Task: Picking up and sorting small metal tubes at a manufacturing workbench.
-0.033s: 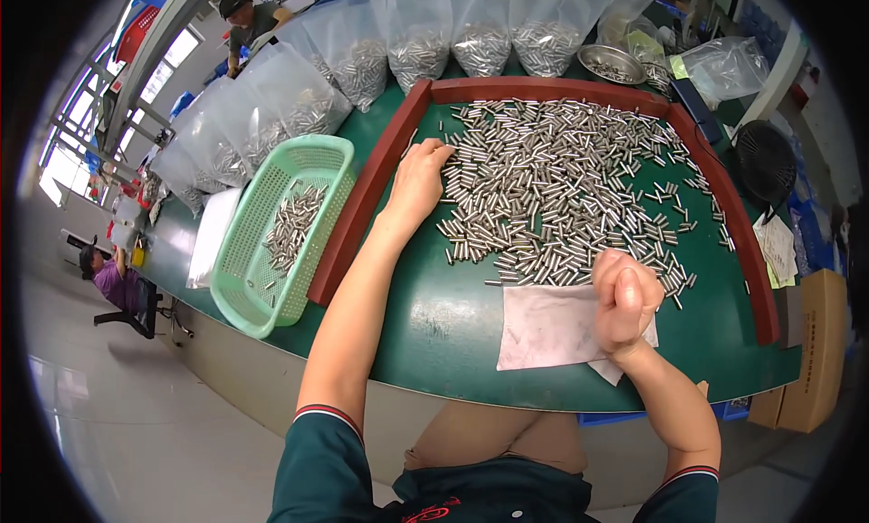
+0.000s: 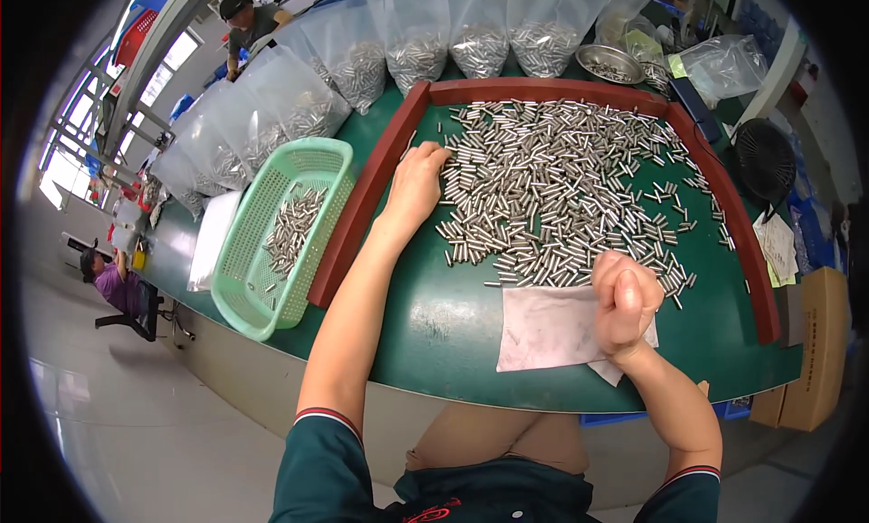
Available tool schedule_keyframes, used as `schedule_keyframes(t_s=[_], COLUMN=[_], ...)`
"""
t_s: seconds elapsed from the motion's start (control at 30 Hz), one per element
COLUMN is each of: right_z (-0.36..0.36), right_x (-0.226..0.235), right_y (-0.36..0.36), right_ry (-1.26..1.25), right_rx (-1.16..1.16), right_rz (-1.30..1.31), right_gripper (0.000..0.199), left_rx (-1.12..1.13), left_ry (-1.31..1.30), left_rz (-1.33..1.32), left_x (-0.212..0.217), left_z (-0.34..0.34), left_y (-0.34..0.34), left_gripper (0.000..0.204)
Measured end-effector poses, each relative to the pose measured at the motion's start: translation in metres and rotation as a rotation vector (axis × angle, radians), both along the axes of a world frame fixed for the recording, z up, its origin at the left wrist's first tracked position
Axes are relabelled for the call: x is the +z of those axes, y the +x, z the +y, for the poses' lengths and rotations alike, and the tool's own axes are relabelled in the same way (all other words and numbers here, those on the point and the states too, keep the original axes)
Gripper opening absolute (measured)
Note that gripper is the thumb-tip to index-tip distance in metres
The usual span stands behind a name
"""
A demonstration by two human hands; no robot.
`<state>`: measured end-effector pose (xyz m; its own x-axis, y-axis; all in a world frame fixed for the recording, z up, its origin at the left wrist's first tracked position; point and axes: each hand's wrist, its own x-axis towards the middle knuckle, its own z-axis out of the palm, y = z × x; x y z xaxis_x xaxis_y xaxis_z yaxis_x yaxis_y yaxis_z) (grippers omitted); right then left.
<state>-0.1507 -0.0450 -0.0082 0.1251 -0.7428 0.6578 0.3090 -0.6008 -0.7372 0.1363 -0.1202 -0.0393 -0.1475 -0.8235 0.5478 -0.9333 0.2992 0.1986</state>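
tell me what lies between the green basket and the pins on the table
In the head view, from the basket to the loose pins: the red rail, then green tabletop, with the left hand and forearm across it.

The person wears a dark green, short-sleeved fabric shirt (image 2: 493, 491), its left sleeve (image 2: 319, 469) and right sleeve (image 2: 681, 502) each edged with narrow red and white stripes. A curving red marking (image 2: 429, 515) and a small, pale, round button (image 2: 517, 514) show on the front. The trousers (image 2: 489, 432) are light brown fabric; the left hand (image 2: 418, 188) and right hand (image 2: 626, 304) are bare
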Motion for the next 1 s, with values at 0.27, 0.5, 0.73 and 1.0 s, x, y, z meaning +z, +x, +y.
schedule_keyframes(t_s=[0.27, 0.5, 0.73, 1.0], right_z=[0.008, 0.017, 0.026, 0.031], right_x=[0.003, 0.004, 0.003, 0.005], right_y=[-0.008, -0.004, -0.004, -0.004], right_ry=[-0.073, -0.228, -0.113, 0.256], right_rx=[0.089, 0.153, 0.277, 0.329], right_rz=[0.11, 0.159, 0.139, 0.048], right_gripper=[0.021, 0.016, 0.017, 0.036], left_rx=[-0.006, 0.049, 0.085, 0.07], left_ry=[-0.004, 0.163, 0.166, 0.206], left_rz=[0.102, 0.372, 0.557, 0.805], left_x=[0.006, 0.012, 0.015, 0.02], left_z=[0.04, 0.063, 0.069, 0.085], left_y=[-0.019, -0.029, -0.034, -0.052], left_gripper=[0.015, 0.014, 0.01, 0.013])
